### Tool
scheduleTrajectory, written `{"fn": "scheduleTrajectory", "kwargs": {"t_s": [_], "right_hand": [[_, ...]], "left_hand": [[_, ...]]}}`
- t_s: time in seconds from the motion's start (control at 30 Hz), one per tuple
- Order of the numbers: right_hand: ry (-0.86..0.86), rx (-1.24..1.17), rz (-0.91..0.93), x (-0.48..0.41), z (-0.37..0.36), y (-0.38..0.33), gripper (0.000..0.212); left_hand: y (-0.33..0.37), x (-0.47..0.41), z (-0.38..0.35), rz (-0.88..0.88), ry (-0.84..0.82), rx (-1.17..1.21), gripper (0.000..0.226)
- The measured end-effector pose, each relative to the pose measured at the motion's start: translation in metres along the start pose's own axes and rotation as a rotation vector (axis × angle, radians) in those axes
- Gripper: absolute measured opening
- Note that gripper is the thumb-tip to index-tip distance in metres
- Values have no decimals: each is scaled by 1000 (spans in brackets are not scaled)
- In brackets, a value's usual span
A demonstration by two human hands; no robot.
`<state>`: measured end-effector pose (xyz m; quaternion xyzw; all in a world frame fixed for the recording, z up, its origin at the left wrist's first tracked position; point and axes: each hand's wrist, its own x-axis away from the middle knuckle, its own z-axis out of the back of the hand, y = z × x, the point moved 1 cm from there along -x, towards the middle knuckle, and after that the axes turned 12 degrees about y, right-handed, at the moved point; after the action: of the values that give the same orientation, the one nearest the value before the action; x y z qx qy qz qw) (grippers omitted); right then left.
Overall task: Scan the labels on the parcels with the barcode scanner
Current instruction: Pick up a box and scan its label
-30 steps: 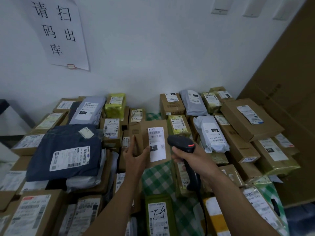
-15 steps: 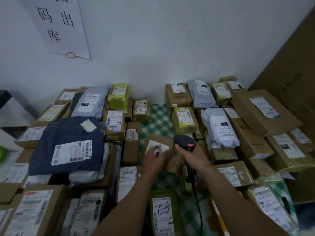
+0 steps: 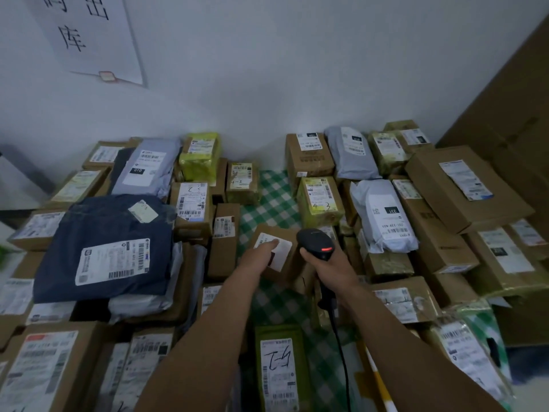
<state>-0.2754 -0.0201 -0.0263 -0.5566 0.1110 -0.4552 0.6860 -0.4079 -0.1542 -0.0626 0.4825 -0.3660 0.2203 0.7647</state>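
1. Barcode scanner [image 3: 316, 243] is held above the middle of the spread, just right of a small brown box [image 3: 269, 230] and apart from it. The right hand [image 3: 329, 270] has its fingers curled round the handle.
2. Its handle's long axis runs from the head back down toward the person, with the cable [image 3: 337, 337] trailing off the butt. The nose points away from the person and a little left, past the box's edge and not at any barcode. A red light [image 3: 326, 249] glows on the back of the head.
3. The box lies tilted on the green-checked cloth [image 3: 273, 203], its white label [image 3: 283, 252] facing up. The label's long side slants from far-left to near-right.
4. The left hand [image 3: 258, 258] rests on top of the box, fingers stretched out flat across part of the label, not gripping.
5. Step in hand, as I judge it: handling this one box between reads. No read can land while the fingers cover the print.
6. The next move calls for baring a label, this one or that of a neighbour such as the green parcel [image 3: 277, 367]. The nose then has to tip down squarely onto the bars.
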Motion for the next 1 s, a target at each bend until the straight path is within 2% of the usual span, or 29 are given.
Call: {"fn": "scheduleTrajectory", "kwargs": {"t_s": [0.1, 0.23, 0.33, 0.43, 0.47, 0.53, 0.6, 0.67, 0.7, 0.8, 0.87, 0.93, 1.0], "right_hand": [[41, 45, 16, 1, -7, 3, 72], [-30, 42, 42, 6, -16, 3, 64], [-65, 26, 38, 7, -16, 2, 63], [-91, 26, 32, 3, -14, 2, 53], [-97, 34, 28, 4, -14, 3, 49], [-117, 42, 22, 3, -18, 7, 48], [-123, 59, 15, 2, -21, 12, 52], [-97, 41, 0, -1, -20, 15, 48], [-75, 27, -7, -4, -18, 17, 49], [-14, 16, -34, -17, -8, 20, 63], [-3, -10, -61, -25, 0, 24, 50], [1, -42, -93, -30, 9, 25, 31], [10, -88, -115, -32, 14, 25, 30]], "left_hand": [[-7, 4, -1, 64, -70, 91, 92], [-6, 3, -9, 58, -100, 115, 118], [0, -5, -11, 96, -88, 187, 112], [9, -9, -6, 62, -38, 182, 97], [11, -11, -3, 14, 41, 149, 96], [15, -13, 5, -210, 266, 32, 93], [27, -16, 11, -489, 323, -144, 73], [41, -24, 9, -638, 233, -315, 61], [49, -27, 7, -661, 169, -404, 64], [69, -30, -3, -638, -53, -665, 86], [79, -27, -11, -467, -211, -641, 88], [83, -16, -23, -378, -221, -666, 88], [82, -21, -37, -445, -140, -772, 97]]}}
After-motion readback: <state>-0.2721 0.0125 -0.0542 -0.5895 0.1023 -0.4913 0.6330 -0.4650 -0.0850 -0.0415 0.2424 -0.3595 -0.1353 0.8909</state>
